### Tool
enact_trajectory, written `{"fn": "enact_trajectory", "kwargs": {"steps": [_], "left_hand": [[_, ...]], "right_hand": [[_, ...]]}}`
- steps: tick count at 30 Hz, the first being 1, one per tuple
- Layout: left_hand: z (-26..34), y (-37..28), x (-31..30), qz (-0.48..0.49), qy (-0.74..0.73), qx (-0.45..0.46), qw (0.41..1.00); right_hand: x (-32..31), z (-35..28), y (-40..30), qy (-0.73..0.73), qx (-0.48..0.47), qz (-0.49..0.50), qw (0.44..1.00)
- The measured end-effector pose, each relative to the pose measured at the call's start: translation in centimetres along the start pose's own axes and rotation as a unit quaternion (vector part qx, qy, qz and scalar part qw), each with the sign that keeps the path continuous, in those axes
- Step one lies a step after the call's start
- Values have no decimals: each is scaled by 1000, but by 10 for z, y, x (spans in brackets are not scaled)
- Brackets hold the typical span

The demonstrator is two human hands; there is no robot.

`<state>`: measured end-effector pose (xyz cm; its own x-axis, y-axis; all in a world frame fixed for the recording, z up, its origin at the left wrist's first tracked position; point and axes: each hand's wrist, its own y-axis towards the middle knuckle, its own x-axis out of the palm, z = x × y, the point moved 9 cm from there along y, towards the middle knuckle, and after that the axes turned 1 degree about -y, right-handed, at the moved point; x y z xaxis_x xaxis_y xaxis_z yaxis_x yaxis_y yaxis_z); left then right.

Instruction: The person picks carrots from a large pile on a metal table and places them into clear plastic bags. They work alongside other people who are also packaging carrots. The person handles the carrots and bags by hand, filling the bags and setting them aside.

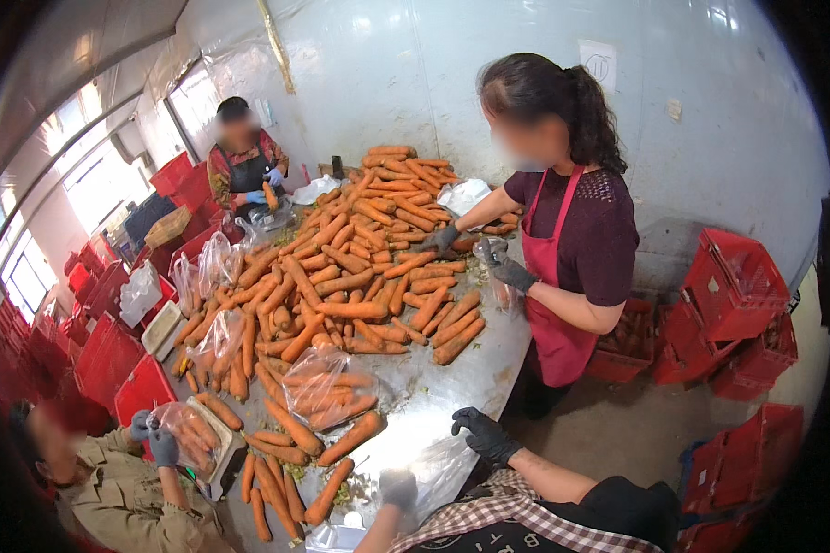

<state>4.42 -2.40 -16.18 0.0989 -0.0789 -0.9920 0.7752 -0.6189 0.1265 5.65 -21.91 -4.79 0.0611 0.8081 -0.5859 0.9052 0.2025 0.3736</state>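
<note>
My left hand [398,489], in a grey glove and blurred by motion, is at the left side of a clear plastic bag [443,466]. Whether its fingers grip the film cannot be made out. Above the bag's right side, near the table edge, my right hand [485,435] wears a black glove, its fingers bent and apart with nothing visible in them. Past the bag lies a filled bag of carrots [328,390] on the metal table. Loose carrots [328,491] lie left of my left hand, and a large heap of carrots [360,256] covers the table beyond.
A person's gloved hands [155,439] hold bagged carrots over a weighing scale [225,470] at left. Across the table, a person in a pink apron [560,332] reaches into the heap; another person [245,166] holds a carrot. Red crates [740,283] stand at right.
</note>
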Motion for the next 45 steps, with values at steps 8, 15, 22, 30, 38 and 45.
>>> {"fn": "enact_trajectory", "kwargs": {"steps": [8, 15, 22, 30, 38, 45], "left_hand": [[-31, 8, 41, -288, -193, -137, 928], [-23, -3, 23, -242, -412, -234, 847], [-33, -19, -14, -131, -138, -137, 972], [-14, -18, -43, -222, -283, -258, 897], [5, -54, 74, -193, -294, -158, 923], [-6, -15, -22, -210, -582, -164, 768]], "right_hand": [[-1, -125, 33, 27, -72, -18, 997], [145, -26, 5, -202, 26, -358, 911], [143, 131, 2, -292, 218, -293, 884], [131, 4, 29, -170, -28, -475, 863], [184, 48, -13, -52, 22, -618, 784], [97, -58, 138, 436, -30, -636, 636]]}}
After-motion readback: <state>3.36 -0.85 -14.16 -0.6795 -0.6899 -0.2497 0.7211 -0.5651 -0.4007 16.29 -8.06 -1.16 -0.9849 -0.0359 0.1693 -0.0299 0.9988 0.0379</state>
